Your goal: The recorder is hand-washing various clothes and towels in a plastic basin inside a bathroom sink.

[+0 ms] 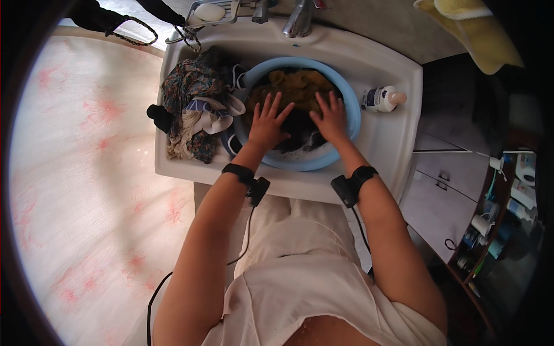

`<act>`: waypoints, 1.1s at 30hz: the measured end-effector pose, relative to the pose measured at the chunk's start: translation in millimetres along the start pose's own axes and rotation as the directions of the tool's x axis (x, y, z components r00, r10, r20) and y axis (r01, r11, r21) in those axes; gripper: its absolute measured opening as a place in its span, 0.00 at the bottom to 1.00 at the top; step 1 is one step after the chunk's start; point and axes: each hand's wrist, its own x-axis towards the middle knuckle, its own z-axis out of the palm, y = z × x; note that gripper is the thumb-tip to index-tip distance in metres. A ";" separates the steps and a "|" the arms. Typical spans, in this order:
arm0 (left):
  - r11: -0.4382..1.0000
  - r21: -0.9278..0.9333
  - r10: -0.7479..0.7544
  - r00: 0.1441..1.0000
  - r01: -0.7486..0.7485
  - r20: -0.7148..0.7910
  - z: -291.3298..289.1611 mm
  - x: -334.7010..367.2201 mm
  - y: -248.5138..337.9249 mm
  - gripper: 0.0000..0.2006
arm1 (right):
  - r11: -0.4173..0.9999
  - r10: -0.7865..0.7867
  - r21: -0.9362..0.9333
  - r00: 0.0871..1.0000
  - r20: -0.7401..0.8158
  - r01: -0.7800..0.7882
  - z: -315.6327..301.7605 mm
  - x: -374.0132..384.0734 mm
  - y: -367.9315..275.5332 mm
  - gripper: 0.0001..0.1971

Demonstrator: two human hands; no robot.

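A round light-blue basin (351, 95) sits in a white sink (398, 135). Inside it, brown and dark wet clothes (300, 82) lie in water, with some suds near the front rim. Over the left part of the basin, my left hand (269, 122) is spread palm down, fingers apart. My right hand (331, 120) is likewise spread over the right part. Both are at the clothes' surface and grip nothing; whether the palms press on the cloth is hard to tell. Left of the basin, a heap of patterned and pale clothes (196, 81) fills the sink's left side.
A white bottle with a pinkish cap (382, 99) lies on the sink's right side. Behind stand a metal faucet (298, 22) and a dish with soap (209, 12). A flowered curtain (104, 167) hangs at left. At right are a cabinet (441, 199) and a yellow cloth (482, 43).
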 end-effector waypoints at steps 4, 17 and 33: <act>0.982 0.082 -0.180 0.968 0.168 0.176 33.9 6.3 4.4 0.54 | 0.997 0.069 -0.051 0.968 0.243 -0.058 -2.5 -8.6 -18.2 0.37; 0.966 0.116 -0.255 0.914 0.229 0.316 70.4 22.8 -4.8 0.50 | 0.994 0.105 -0.051 0.941 0.321 -0.093 18.4 6.5 -13.1 0.35; 0.858 -0.412 -0.294 0.950 0.309 0.099 34.8 13.2 -4.2 0.24 | 0.890 0.188 0.363 0.948 0.256 -0.274 -17.4 8.3 -6.0 0.22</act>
